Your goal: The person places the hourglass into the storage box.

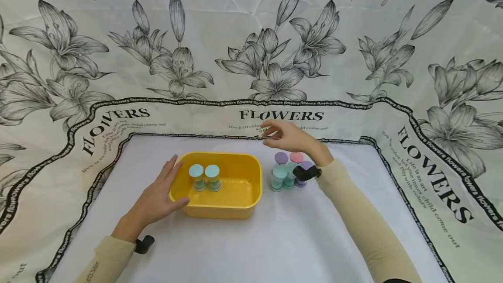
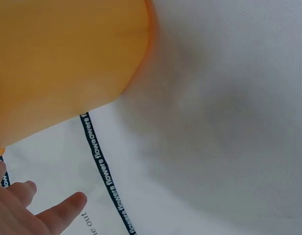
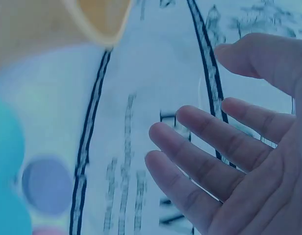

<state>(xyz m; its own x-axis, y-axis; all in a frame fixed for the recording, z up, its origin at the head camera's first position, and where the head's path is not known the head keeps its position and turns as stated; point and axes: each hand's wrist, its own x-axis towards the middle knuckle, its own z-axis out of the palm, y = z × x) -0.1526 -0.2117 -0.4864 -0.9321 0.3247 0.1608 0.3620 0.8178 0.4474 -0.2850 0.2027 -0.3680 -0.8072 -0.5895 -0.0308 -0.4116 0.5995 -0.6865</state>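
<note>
Teal-lidded jars (image 1: 212, 174): two, upright, side by side inside the yellow bin (image 1: 218, 212), toward 10 o'clock
Done: by present count, those two inside
Left: likely the jar cluster (image 1: 279, 180), so filling judged only part-way
Jar cluster: just outside the bin at 3 o'clock; teal, purple and pink lids, at least five in sight, partly hidden behind the black wrist device (image 1: 308, 173)
Left hand (image 1: 156, 198): spread at the bin's 9 o'clock, unclear whether touching
Right hand (image 1: 290, 136): at the bin's 2 o'clock, loosely spread, holding nothing
White cloth (image 1: 251, 252): beneath everything
</note>
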